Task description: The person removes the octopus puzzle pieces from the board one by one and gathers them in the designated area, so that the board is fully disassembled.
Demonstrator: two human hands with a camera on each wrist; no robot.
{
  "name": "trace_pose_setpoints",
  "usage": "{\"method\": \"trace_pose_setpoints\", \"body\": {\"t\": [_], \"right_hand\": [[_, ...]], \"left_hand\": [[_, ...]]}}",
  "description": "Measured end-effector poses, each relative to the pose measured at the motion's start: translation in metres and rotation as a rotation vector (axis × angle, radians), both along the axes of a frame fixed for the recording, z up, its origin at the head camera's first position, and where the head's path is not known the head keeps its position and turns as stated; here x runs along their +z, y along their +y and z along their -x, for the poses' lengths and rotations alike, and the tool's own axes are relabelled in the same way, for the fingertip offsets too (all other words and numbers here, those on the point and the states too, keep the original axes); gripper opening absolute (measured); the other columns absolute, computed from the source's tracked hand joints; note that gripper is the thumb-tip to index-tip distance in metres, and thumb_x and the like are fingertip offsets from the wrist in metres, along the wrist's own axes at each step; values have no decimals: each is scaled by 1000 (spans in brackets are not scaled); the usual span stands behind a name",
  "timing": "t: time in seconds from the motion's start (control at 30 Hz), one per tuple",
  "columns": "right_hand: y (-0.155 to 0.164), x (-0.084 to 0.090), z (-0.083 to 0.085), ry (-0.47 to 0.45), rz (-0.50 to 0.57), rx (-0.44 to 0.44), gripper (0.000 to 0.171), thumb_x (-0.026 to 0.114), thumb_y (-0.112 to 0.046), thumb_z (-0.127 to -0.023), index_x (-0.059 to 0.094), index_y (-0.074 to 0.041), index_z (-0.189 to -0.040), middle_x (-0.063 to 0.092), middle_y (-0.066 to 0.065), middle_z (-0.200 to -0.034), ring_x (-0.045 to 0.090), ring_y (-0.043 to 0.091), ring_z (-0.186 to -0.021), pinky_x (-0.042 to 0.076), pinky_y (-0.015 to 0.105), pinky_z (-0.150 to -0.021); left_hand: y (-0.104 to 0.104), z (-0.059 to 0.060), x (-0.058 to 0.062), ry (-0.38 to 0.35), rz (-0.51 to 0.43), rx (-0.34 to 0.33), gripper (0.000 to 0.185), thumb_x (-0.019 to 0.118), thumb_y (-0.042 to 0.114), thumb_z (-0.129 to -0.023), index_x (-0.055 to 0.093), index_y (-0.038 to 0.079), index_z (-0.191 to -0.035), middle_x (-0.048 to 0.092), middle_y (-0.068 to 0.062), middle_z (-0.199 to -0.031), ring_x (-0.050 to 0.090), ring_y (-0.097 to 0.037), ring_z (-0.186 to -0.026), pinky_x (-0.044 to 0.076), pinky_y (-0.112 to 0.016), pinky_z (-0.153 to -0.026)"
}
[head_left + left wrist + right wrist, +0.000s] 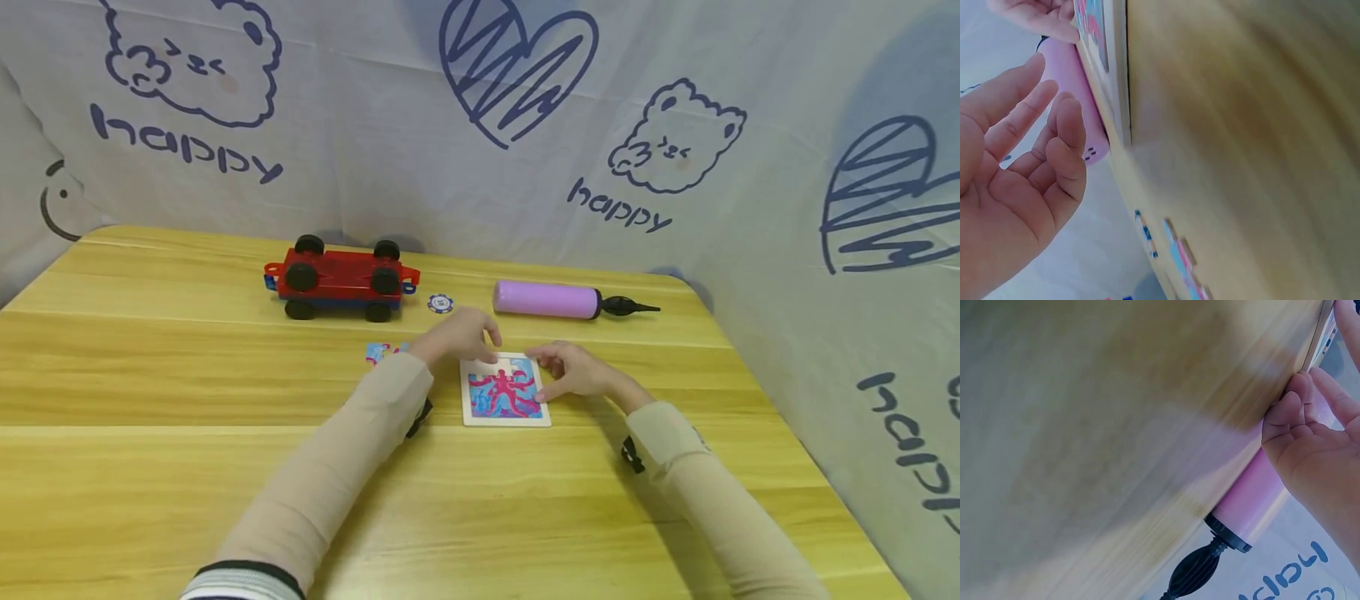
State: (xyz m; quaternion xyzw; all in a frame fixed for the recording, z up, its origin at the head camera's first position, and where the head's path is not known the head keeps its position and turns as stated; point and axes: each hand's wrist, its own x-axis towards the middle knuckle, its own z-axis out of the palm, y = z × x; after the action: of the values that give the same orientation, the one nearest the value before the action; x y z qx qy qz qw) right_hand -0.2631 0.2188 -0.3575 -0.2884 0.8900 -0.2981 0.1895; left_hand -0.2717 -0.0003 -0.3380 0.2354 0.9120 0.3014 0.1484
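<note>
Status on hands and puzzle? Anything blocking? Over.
Left hand empty, at upper left of puzzle. Right hand touching its right edge. Puzzle unfinished, gap at top. Left sleeve partly hiding loose pieces in head view.

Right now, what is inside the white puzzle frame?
A partly filled pink octopus puzzle lies in the white frame, with a bare white gap at upper left. The base under the puzzle is covered and can't be seen.

Tabletop [187, 379], as I log it: puzzle tray [507, 422], right hand [573, 372] at its right side, left hand [459, 335] above its far-left corner. Loose puzzle pieces [377, 354], left. Behind, left to right: toy vehicle [339, 275], chip [441, 303], pump [547, 300].
</note>
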Motion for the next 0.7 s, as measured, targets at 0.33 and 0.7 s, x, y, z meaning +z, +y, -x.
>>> {"method": "trace_pose_setpoints", "body": {"t": [0.33,0.7], "right_hand": [[1,0,-1,2,10,8,64,75,-10,-71,44,9,-124,48,10,-89,40,18,-73,37,25,-64],[2,-1,-2,14,13,11,59,71,-10,-75,44,9,-124,49,10,-91,41,19,-76,38,27,-67]], "left_hand": [[16,0,-7,-46,1,-24,22,70,11,-77,64,6,-97,57,-4,-91,51,-16,-77,42,-25,-69],[23,1,-9,-101,20,-1,23,71,13,-76,64,7,-97,58,-3,-101,51,-16,-87,42,-29,-80]]}}
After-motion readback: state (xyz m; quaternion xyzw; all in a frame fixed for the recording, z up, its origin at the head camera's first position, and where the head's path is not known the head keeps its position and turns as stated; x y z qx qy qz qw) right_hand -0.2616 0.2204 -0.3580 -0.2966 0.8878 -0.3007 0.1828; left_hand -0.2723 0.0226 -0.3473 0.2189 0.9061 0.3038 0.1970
